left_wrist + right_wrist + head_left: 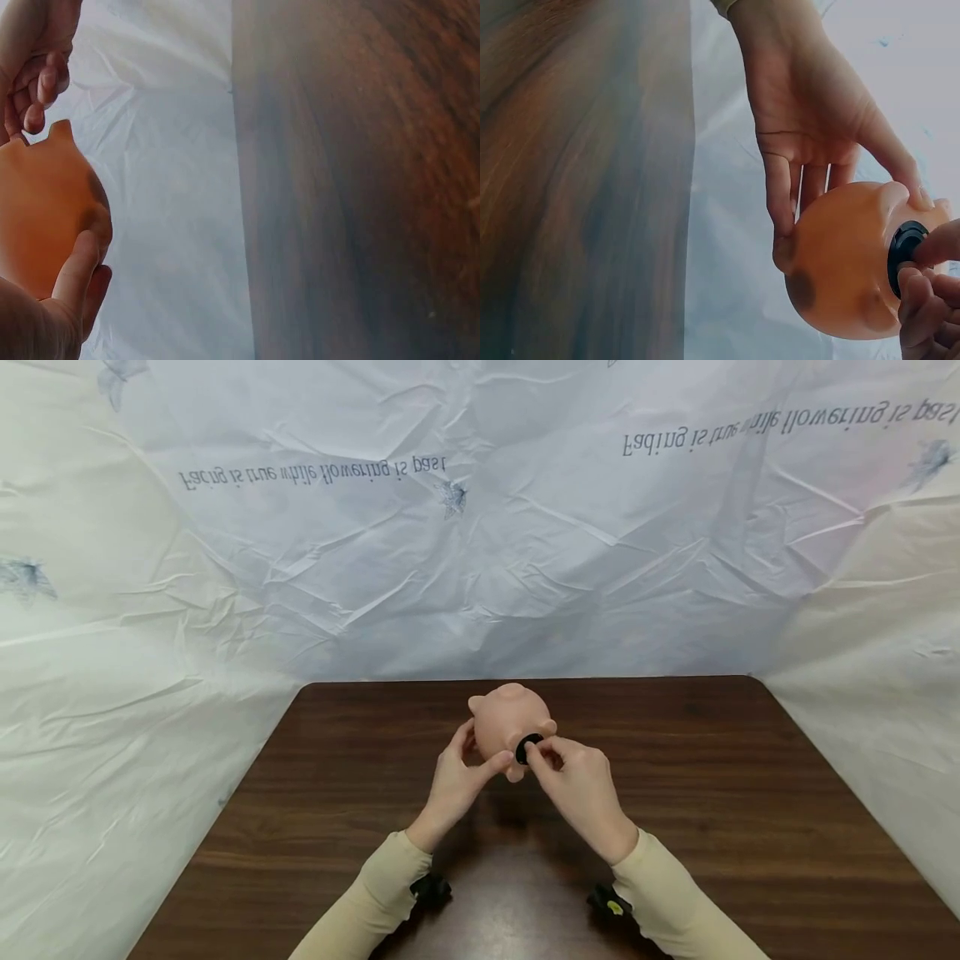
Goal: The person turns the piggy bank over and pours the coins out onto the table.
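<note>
A round pink piggy bank point(504, 717) is held up over the table, tipped so that its stubby feet and black plug point(522, 752) face the person. My left hand point(456, 783) grips the bank from the side, the thumb near the plug and the fingers curved round the body; the right wrist view shows this grip plainly. At the plug, my right hand point(579, 781) pinches the black piece between thumb and fingertips. The raised centre of the plug point(909, 244) is partly covered by those fingers. In the left wrist view, the bank point(45, 214) hides the plug.
A dark brown wooden table point(315, 827) lies beneath the hands. White sheeting point(360, 568) with printed words and flowers hangs behind it and along both sides. Black devices point(431, 891) are strapped at both wrists, over cream sleeves.
</note>
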Demonstrator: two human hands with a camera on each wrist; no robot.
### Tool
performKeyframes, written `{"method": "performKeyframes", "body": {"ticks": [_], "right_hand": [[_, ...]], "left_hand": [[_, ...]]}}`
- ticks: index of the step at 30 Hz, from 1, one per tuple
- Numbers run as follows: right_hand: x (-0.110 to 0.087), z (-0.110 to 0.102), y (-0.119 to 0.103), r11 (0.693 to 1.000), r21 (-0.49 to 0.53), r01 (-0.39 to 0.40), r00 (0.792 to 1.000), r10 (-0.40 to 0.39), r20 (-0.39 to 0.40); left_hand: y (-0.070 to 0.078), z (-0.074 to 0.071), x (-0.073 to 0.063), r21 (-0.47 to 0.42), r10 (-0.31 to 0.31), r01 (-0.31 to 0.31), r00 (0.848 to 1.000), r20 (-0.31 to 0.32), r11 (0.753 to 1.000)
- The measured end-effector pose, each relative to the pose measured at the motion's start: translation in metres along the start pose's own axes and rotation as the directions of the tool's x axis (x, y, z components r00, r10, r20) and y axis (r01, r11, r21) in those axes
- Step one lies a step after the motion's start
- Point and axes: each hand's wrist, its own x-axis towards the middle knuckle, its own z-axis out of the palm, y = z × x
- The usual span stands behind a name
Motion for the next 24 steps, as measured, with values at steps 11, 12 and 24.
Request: {"method": "performKeyframes", "body": {"ticks": [11,12,24], "right_hand": [[0.003,0.011,-0.006,0.999,0.024,0.046,0.995,-0.044,-0.088],[0.003,0.012,-0.006,0.999,0.029,0.045,0.995,-0.042,-0.095],[0.001,0.006,-0.010,0.997,0.002,0.071,0.995,-0.071,-0.067]], "left_hand": [[-0.039,0.001,0.010,-0.015,0.052,-0.053,0.996,-0.068,0.998],[-0.039,0.001,0.009,-0.014,0.056,-0.058,0.996,-0.071,0.998],[-0.034,-0.002,0.011,-0.153,0.009,-0.009,1.000,0.002,0.988]]}}
